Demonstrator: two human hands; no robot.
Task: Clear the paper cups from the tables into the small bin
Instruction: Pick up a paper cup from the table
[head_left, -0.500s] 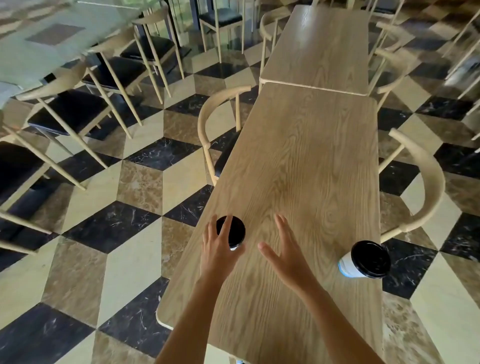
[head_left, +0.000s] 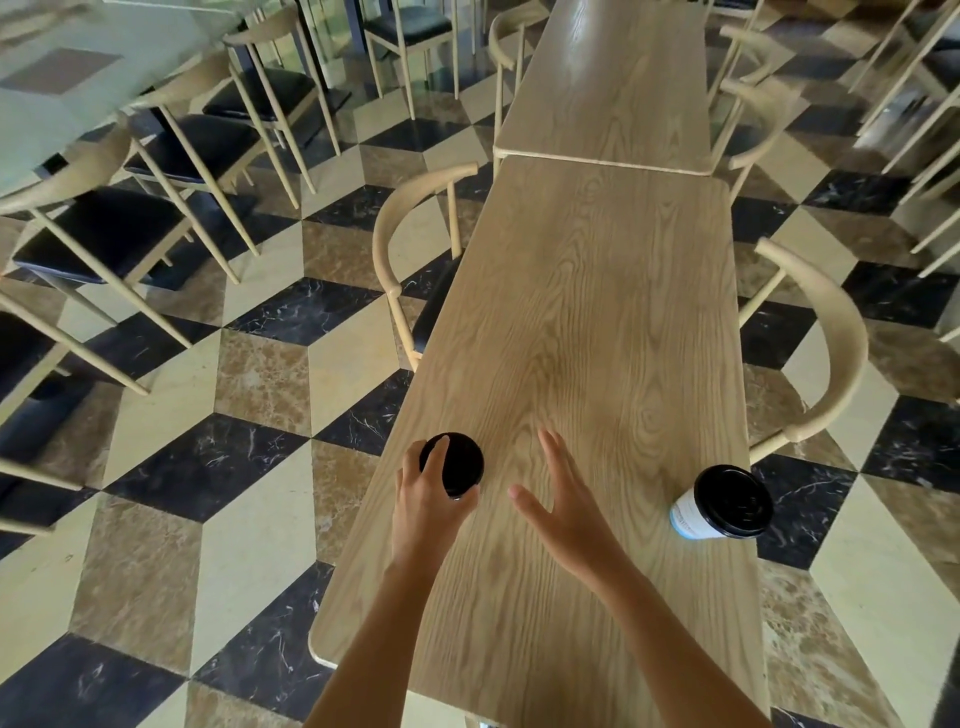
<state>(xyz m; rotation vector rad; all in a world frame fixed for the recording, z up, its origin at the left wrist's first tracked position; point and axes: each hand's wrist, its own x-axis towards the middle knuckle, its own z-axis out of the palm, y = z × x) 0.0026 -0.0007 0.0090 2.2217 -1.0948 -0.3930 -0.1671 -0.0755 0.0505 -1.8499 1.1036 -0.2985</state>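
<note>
Two paper cups with black lids stand on a long light-wood table (head_left: 597, 322). The left cup (head_left: 460, 462) is near the table's left edge, and my left hand (head_left: 428, 501) wraps around it, fingers over the lid rim and thumb at its near side. The cup's body is hidden under the lid and hand. My right hand (head_left: 563, 501) hovers over the table's middle with fingers spread, holding nothing. The right cup (head_left: 724, 504), white with blue print, stands by the right edge, apart from both hands. No bin is in view.
A wooden chair (head_left: 410, 249) is tucked in at the table's left and another chair (head_left: 826, 343) at its right. A second wooden table (head_left: 613, 88) adjoins the far end. More black-seated chairs (head_left: 130, 228) stand on the checkered marble floor at the left.
My left hand has closed its fingers around the left cup. My right hand stays spread over the table, and the right cup has not moved.
</note>
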